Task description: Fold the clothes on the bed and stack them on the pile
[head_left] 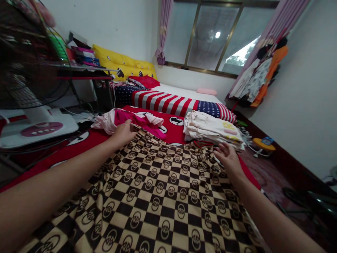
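Observation:
A brown-and-tan checkered garment (pixel 168 186) with round printed emblems lies spread out in front of me, its far edge gathered and a little wrinkled. My left hand (pixel 124 134) is at its far left corner, fingers closed over the edge of the cloth. Over the far right part rests my right hand (pixel 228 160), its fingers apart and slightly bent, close to or touching the fabric. Just beyond the left hand is a crumpled pink and magenta garment (pixel 131 121). A stack of folded white clothes (pixel 210 128) sits beyond the right hand.
Under the clothes is a red cover (pixel 175 131) with white and black prints. An electric fan (pixel 39 123) stands at the left. Behind is a bed with a stars-and-stripes cover (pixel 168 105). Clothes (pixel 259 77) hang at the right, above a small yellow stool (pixel 264 144).

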`<state>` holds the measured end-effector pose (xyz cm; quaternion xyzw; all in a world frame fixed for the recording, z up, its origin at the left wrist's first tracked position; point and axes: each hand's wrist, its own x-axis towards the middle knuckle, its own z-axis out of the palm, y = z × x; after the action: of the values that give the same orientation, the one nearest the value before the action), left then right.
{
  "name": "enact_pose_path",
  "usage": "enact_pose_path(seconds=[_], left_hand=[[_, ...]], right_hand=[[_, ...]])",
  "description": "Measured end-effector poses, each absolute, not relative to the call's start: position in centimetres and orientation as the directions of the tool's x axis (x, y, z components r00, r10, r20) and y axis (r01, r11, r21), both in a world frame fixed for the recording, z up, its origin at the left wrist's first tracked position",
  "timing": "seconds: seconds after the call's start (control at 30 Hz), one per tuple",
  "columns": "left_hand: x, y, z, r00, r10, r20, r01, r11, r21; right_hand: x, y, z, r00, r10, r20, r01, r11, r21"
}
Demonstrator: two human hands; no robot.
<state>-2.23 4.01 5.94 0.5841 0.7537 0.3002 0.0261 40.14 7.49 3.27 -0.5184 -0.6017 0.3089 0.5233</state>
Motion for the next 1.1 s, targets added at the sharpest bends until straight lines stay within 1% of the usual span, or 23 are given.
enact_pose_path(seconds=[0.03,0.1,0.17,0.23,0.3,0.37,0.47,0.53,0.57,0.6,0.63,0.7,0.73,0.77,0.8,0.83,0.87,0.93,1.0,1.07,1.1], left_hand=[[-1.1,3.5,5.3,-0.243,0.9,0.362,0.893,0.062,0.445],[1.3,2.3,4.3,-0.028,0.896,0.443,0.927,-0.142,0.346],[3.4,1.4,3.4,0.187,0.887,0.423,0.883,-0.34,0.323],[4.8,1.1,2.6,0.299,0.883,0.361,0.832,-0.426,0.354],[5.1,1.6,2.0,0.295,0.901,0.317,0.829,-0.406,0.384],[4.5,2.7,1.5,0.251,0.934,0.255,0.86,-0.336,0.383],[2.5,4.4,0.9,0.147,0.975,0.167,0.932,-0.193,0.307],[1.3,5.1,0.4,0.083,0.986,0.142,0.965,-0.115,0.237],[0.8,5.3,0.2,0.066,0.988,0.137,0.973,-0.094,0.211],[0.5,5.4,-0.1,0.064,0.989,0.136,0.977,-0.09,0.192],[0.2,5.4,-0.4,0.071,0.988,0.14,0.979,-0.096,0.18],[-0.2,5.4,-0.8,0.079,0.983,0.165,0.978,-0.109,0.178],[-0.3,5.4,-0.8,0.09,0.98,0.179,0.973,-0.125,0.193],[-0.5,5.4,-0.7,0.107,0.976,0.191,0.964,-0.149,0.22],[-0.6,5.3,-0.5,0.125,0.971,0.204,0.95,-0.176,0.256],[-0.7,5.1,-0.2,0.137,0.966,0.221,0.934,-0.2,0.295],[-0.7,4.8,0.2,0.145,0.96,0.242,0.918,-0.221,0.329],[-0.1,3.6,1.2,0.16,0.945,0.284,0.892,-0.262,0.369],[1.1,1.5,2.0,0.232,0.928,0.293,0.865,-0.334,0.374],[2.7,-1.1,2.4,0.343,0.91,0.234,0.831,-0.41,0.376],[3.6,-2.5,2.3,0.392,0.9,0.189,0.816,-0.435,0.38]], right_hand=[[39.8,7.0,3.0,0.054,0.94,0.338,0.359,0.298,-0.885],[38.9,6.2,2.8,-0.041,0.931,0.362,0.497,0.333,-0.801],[37.6,5.7,2.9,-0.162,0.934,0.319,0.599,0.351,-0.72],[36.3,5.8,3.0,-0.287,0.924,0.251,0.626,0.38,-0.682],[35.1,6.5,2.8,-0.393,0.896,0.207,0.629,0.426,-0.65],[34.3,7.4,2.2,-0.451,0.868,0.208,0.66,0.481,-0.577],[33.8,9.0,1.0,-0.405,0.875,0.265,0.773,0.482,-0.411],[33.8,9.8,0.5,-0.356,0.889,0.287,0.823,0.444,-0.355],[33.8,10.1,0.4,-0.345,0.895,0.284,0.823,0.434,-0.367],[34.0,10.3,0.5,-0.336,0.903,0.27,0.806,0.423,-0.414],[34.2,10.5,0.8,-0.321,0.915,0.244,0.769,0.402,-0.497],[35.1,10.4,1.7,-0.263,0.95,0.169,0.624,0.302,-0.721],[35.8,10.2,2.4,-0.217,0.967,0.136,0.528,0.234,-0.816],[36.7,9.9,3.0,-0.161,0.98,0.118,0.438,0.177,-0.881],[37.8,9.3,3.7,-0.099,0.988,0.117,0.373,0.146,-0.917],[39.0,8.7,4.2,-0.037,0.991,0.131,0.349,0.136,-0.927],[40.4,7.9,4.7,0.019,0.988,0.153,0.37,0.135,-0.919],[43.3,5.9,5.2,0.076,0.978,0.194,0.512,0.129,-0.849],[45.9,3.7,5.1,0.06,0.976,0.211,0.694,0.111,-0.711],[47.8,1.6,4.7,0.009,0.981,0.194,0.828,0.101,-0.552],[48.4,0.7,4.4,-0.007,0.983,0.182,0.86,0.099,-0.5]])
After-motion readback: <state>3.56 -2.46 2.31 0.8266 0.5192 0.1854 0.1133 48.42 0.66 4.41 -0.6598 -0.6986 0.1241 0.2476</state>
